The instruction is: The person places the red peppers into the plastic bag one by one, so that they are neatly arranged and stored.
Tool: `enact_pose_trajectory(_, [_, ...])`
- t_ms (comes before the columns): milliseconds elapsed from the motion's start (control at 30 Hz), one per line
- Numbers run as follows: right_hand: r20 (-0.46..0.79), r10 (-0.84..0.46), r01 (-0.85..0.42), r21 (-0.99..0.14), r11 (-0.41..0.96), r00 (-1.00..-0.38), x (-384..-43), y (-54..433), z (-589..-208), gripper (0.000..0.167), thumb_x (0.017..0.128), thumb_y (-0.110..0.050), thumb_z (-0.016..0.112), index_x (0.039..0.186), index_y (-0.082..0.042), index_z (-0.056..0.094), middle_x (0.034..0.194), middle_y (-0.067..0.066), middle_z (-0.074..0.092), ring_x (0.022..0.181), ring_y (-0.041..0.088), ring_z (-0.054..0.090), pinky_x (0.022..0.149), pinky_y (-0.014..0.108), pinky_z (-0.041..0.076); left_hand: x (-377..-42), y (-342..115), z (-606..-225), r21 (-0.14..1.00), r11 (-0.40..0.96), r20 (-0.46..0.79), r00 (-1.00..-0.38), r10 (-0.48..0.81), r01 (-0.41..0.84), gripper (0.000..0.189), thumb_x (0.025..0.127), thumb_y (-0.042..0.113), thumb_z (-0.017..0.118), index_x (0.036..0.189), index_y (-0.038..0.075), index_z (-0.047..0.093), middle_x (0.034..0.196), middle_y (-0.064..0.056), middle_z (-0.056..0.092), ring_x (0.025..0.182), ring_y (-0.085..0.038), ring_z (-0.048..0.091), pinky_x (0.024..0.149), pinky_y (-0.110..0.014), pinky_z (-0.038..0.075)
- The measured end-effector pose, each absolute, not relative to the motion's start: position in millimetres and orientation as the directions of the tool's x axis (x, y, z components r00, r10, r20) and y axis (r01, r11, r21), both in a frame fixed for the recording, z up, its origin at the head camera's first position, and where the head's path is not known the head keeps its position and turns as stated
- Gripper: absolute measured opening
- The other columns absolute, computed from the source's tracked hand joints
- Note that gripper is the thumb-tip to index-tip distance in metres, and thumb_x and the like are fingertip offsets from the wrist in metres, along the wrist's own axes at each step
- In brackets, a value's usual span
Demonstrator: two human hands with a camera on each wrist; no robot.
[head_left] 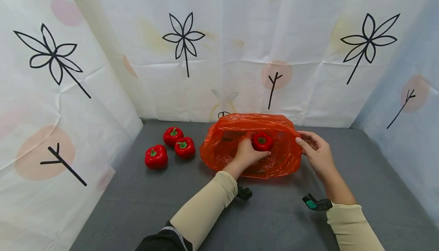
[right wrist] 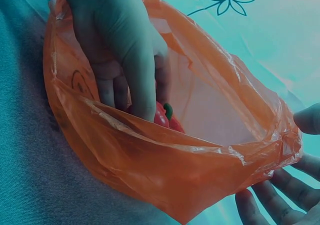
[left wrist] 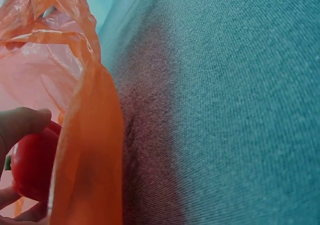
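An orange plastic bag (head_left: 258, 120) lies with its mouth facing me, held wide. My left hand (head_left: 247, 154) reaches inside it and grips a red bell pepper (head_left: 262, 142) between thumb and fingers. From the left wrist view, the pepper (left wrist: 34, 162) sits in that hand behind the bag's thin wall (left wrist: 97, 145). In the right wrist view, the bag's near side hides most of the pepper (right wrist: 161, 116), leaving its green stem in sight. At the bag's right edge, my right hand (head_left: 318, 155) pinches the rim, thumb on one side and fingers on the other.
Left of the bag, three more red bell peppers stand close together: a front one (head_left: 156, 157), one beside it (head_left: 185, 148) and one behind (head_left: 173, 136). A grey cloth (head_left: 281, 220) covers the table. White printed curtains (head_left: 219, 53) enclose its back and sides.
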State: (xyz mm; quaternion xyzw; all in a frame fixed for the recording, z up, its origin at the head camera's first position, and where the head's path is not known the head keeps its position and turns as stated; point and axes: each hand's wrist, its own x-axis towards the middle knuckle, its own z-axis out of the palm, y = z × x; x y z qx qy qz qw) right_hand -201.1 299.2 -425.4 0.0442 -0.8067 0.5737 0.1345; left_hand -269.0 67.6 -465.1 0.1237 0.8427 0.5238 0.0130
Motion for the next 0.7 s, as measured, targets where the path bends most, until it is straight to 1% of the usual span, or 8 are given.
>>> enact_pose_trajectory(167, [0.27, 0.084, -0.228, -0.914, 0.336, -0.959, -201, 299, -425, 0.043, 0.109, -0.028, 0.062, 0.142, 0.0, 0.059, 0.117, -0.022, 0.064, 0.101, -0.007, 0.067, 0.082, 0.013, 0.059, -263, 62, -459, 0.865, 0.448, 0.127, -0.963, 0.239, 0.225, 0.082, 0.081, 0.026, 0.093, 0.149, 0.009, 0.049, 0.141, -0.013, 0.063, 0.134, -0.031, 0.059, 0.112, -0.048, 0.053])
enact_pose_trajectory(300, [0.27, 0.083, -0.229, -0.916, 0.33, -0.959, -201, 298, -424, 0.043, 0.109, -0.027, 0.062, 0.141, 0.001, 0.059, 0.117, -0.022, 0.064, 0.101, -0.007, 0.067, 0.082, 0.013, 0.059, -255, 51, -452, 0.849, 0.462, 0.148, -0.955, 0.259, 0.257, 0.084, 0.083, 0.031, 0.092, 0.151, 0.005, 0.049, 0.139, -0.015, 0.063, 0.133, -0.033, 0.057, 0.112, -0.048, 0.052])
enact_pose_trajectory(367, [0.268, 0.081, -0.229, -0.918, 0.323, -0.96, -200, 298, -423, 0.044, 0.109, -0.028, 0.062, 0.141, 0.001, 0.058, 0.117, -0.021, 0.064, 0.102, -0.007, 0.067, 0.082, 0.013, 0.059, -250, 44, -449, 0.849, 0.457, 0.146, -0.949, 0.278, 0.264, 0.084, 0.085, 0.035, 0.09, 0.151, 0.004, 0.049, 0.141, -0.017, 0.061, 0.133, -0.035, 0.056, 0.11, -0.048, 0.052])
enact_pose_trajectory(533, [0.26, 0.072, -0.224, -0.921, 0.319, -0.963, -200, 298, -422, 0.045, 0.109, -0.028, 0.062, 0.142, 0.001, 0.058, 0.118, -0.022, 0.064, 0.102, -0.007, 0.067, 0.083, 0.013, 0.059, -229, 21, -439, 0.865, 0.409, 0.152, -0.929, 0.337, 0.29, 0.082, 0.088, 0.038, 0.087, 0.152, 0.007, 0.047, 0.148, -0.018, 0.054, 0.134, -0.034, 0.055, 0.109, -0.047, 0.055])
enact_pose_trajectory(700, [0.257, 0.073, -0.221, -0.92, 0.324, -0.964, -200, 298, -423, 0.045, 0.108, -0.029, 0.063, 0.143, 0.0, 0.058, 0.117, -0.022, 0.064, 0.102, -0.007, 0.067, 0.082, 0.013, 0.059, -203, -7, -431, 0.876, 0.36, 0.196, -0.919, 0.343, 0.321, 0.079, 0.088, 0.037, 0.087, 0.153, 0.012, 0.047, 0.144, -0.01, 0.057, 0.133, -0.027, 0.058, 0.11, -0.045, 0.056])
